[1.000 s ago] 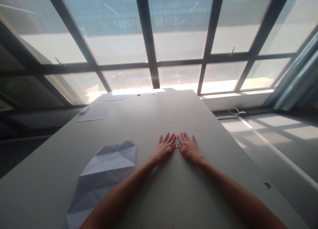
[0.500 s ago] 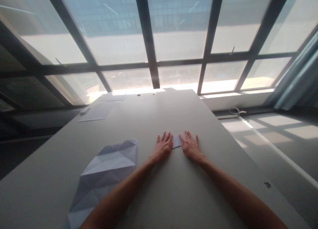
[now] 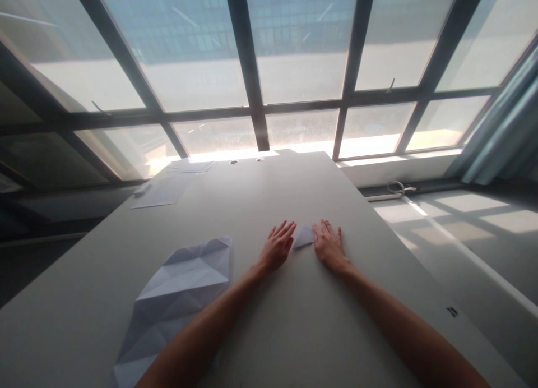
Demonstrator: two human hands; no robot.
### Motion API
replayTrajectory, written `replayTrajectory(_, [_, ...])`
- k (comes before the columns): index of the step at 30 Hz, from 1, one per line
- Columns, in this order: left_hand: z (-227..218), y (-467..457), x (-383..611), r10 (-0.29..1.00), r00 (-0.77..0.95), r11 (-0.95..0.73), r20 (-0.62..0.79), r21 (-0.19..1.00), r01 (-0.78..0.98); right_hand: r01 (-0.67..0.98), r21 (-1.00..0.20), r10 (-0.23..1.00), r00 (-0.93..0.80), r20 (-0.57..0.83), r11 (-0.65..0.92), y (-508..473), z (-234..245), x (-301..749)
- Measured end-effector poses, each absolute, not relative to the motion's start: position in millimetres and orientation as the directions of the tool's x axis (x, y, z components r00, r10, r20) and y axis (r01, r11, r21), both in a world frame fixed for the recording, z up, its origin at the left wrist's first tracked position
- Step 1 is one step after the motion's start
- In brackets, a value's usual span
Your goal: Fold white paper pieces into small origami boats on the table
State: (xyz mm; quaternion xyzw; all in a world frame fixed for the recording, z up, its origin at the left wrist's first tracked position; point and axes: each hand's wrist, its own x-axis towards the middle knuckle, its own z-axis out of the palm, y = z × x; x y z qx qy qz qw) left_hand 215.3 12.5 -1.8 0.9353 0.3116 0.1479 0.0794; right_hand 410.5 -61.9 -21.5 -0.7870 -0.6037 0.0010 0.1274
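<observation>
Our right hand [image 3: 329,248], fingers apart, touches 1 small folded paper [image 3: 304,237]; our left hand [image 3: 276,249], fingers also apart, is just beside it.

Folded paper [image 3: 304,236] and creased sheet [image 3: 180,273] whitish, table [image 3: 269,194] pale grey, window frame [image 3: 247,63] dark

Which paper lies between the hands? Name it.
The small folded paper; the large creased sheet and flat papers lie left of the left hand.

On your table [image 3: 269,197], a slip [image 3: 305,237] lies between your left hand [image 3: 276,248] and right hand [image 3: 329,246]; a sheet [image 3: 180,292] lies to their left; the window [image 3: 302,51] stands beyond.
</observation>
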Motion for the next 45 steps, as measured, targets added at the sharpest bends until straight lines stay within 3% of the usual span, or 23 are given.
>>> replayTrajectory(2, [1,8,217,0.451,0.874,-0.887,0.178,0.195,0.418,0.948,-0.216,0.949,0.271,0.163,-0.234,-64,-19,409])
replayTrajectory(4, [1,5,218,0.381,0.919,-0.916,0.098,0.171,0.362,0.949,-0.222,0.946,0.266,0.186,-0.223,-66,-16,407])
replayTrajectory(8, [-1,3,218,0.38,0.924,-0.917,0.037,0.144,0.371,0.967,-0.241,0.958,0.138,0.25,-0.076,-68,-11,397])
replayTrajectory(12, [0,2,219,0.393,0.918,-0.912,0.056,0.15,0.381,0.953,-0.292,0.986,-0.038,0.165,0.085,-69,-12,386])
replayTrajectory(24, [2,3,214,0.392,0.92,-0.91,-0.006,0.146,0.388,0.946,-0.255,0.971,0.226,0.079,-0.199,-63,-16,389])
replayTrajectory(30, [6,0,214,0.435,0.897,-0.894,0.084,0.158,0.419,0.939,-0.23,0.958,0.278,0.074,-0.255,-61,-14,392])
replayTrajectory(36, [9,3,214,0.488,0.841,-0.869,0.232,0.223,0.442,0.939,-0.248,0.957,0.271,0.105,-0.239,-61,-15,396])
replayTrajectory(45, [5,10,217,0.538,0.791,-0.833,0.291,0.328,0.446,0.952,-0.249,0.972,0.211,0.106,-0.18,-60,-16,397])
